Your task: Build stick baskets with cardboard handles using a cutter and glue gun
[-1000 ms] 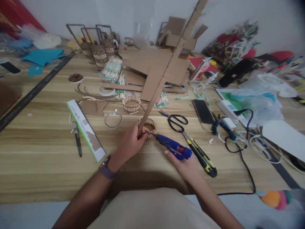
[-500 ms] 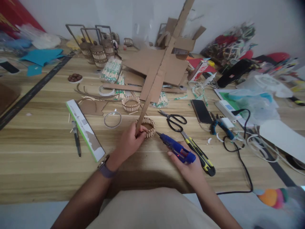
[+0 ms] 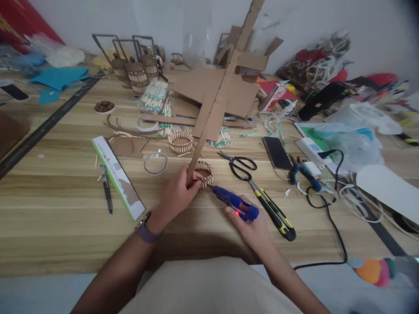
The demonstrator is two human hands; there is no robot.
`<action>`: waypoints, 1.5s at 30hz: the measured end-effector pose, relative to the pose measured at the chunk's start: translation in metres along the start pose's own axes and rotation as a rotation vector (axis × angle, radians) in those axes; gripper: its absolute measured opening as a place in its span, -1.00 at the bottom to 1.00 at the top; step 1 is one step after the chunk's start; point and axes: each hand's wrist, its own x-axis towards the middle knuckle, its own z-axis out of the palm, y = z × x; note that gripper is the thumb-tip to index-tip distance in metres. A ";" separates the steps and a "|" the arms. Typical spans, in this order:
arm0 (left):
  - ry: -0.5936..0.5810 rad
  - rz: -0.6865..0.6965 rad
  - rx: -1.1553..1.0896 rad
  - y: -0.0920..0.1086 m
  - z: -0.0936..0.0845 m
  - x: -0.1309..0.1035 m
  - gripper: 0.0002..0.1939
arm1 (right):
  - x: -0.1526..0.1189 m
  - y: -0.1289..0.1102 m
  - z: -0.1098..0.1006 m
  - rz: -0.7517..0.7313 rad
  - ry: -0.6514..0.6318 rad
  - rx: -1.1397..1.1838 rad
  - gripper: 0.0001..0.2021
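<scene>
**A glue gun [image 3: 234,203] angled in at the slatted ring [image 3: 210,177]**

The slatted ring sits near the frame's centre. Beside it, the left hand [image 3: 178,188] grips a long cardboard strip [image 3: 198,158], apparently steadying its lower end there. The right hand's [image 3: 251,229] fingers wrap the glue gun, tilted seemingly so its nozzle [image 3: 211,187] reaches the near edge. Scissors [image 3: 231,160] and a cutter [image 3: 275,213] lie right of centre, likely for easy reach.
</scene>
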 end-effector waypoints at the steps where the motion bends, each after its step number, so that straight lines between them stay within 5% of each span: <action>1: -0.004 -0.003 -0.001 0.001 0.000 0.000 -0.86 | 0.000 0.000 0.000 0.000 0.003 -0.001 -0.72; 45: -0.021 -0.018 0.012 0.003 -0.002 -0.002 -0.94 | 0.000 0.001 0.002 0.053 0.074 -0.054 -0.69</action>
